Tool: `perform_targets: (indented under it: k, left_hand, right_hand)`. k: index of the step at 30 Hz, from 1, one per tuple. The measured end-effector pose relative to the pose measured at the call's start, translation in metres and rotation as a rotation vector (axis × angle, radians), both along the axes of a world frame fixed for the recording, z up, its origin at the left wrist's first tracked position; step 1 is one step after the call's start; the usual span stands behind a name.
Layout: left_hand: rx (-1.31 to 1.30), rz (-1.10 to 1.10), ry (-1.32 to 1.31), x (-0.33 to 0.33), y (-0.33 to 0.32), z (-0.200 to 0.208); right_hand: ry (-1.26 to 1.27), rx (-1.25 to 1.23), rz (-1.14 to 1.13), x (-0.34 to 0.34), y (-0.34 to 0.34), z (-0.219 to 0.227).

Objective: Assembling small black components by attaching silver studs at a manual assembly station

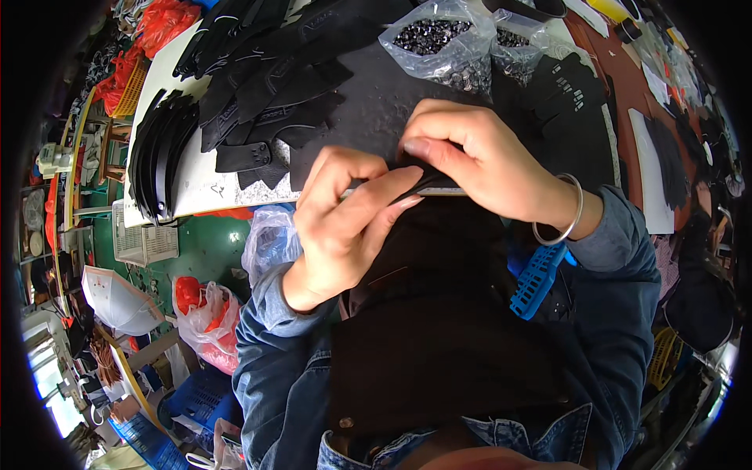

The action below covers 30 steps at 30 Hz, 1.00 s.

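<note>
At the table's near edge, my left hand [341, 219] pinches a small black fabric piece [423, 177] between thumb and fingers. My right hand [478, 157], with a silver bangle at its wrist, grips the same piece from the other side, its thumb bent over it. The fingers hide most of the piece, so its full shape cannot be made out. Just beyond my hands is a dark mat [364, 94]. Past my right hand, an open clear bag [462, 74] holds many small shiny dark metal parts, with a second such bag [517, 51] beside it.
Black fabric pieces [270, 94] lie heaped at the far left, near a row of black straps [162, 157]. More black pieces with silver fittings [565, 86] lie right. Below the table stand a white basket [145, 243] and plastic bags [270, 243]. A blue basket [536, 282] hangs near my right forearm.
</note>
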<state>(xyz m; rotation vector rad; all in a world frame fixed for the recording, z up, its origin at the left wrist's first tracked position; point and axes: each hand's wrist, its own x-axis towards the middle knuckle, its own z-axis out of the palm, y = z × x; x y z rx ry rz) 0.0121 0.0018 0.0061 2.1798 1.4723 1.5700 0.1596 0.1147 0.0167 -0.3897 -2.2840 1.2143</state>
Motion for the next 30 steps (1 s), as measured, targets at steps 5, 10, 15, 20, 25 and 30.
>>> perform_targets:
  k: [5,10,15,20,25,30]
  left_hand:
    - [0.145,-0.01,-0.031,0.002,-0.005,-0.006]
    - [0.115,-0.01,-0.041,0.002,-0.006,-0.004]
    - [-0.06,-0.03,-0.202,0.0,-0.009,-0.002]
    - [-0.106,-0.016,-0.303,0.002,-0.01,-0.006]
    - [-0.182,0.009,-0.392,0.005,-0.011,-0.008]
    - [-0.091,0.041,-0.283,0.005,-0.007,-0.011]
  right_hand:
    - [-0.037,0.078,0.112,0.002,-0.013,0.011]
    - [0.017,0.126,0.13,0.002,-0.015,0.01]
    - [0.089,0.237,0.068,0.004,-0.025,0.007]
    - [0.145,0.454,0.032,0.006,-0.027,0.002]
    - [0.122,0.617,0.013,0.005,-0.028,0.002]
    - [0.145,0.532,-0.008,0.003,-0.028,-0.004]
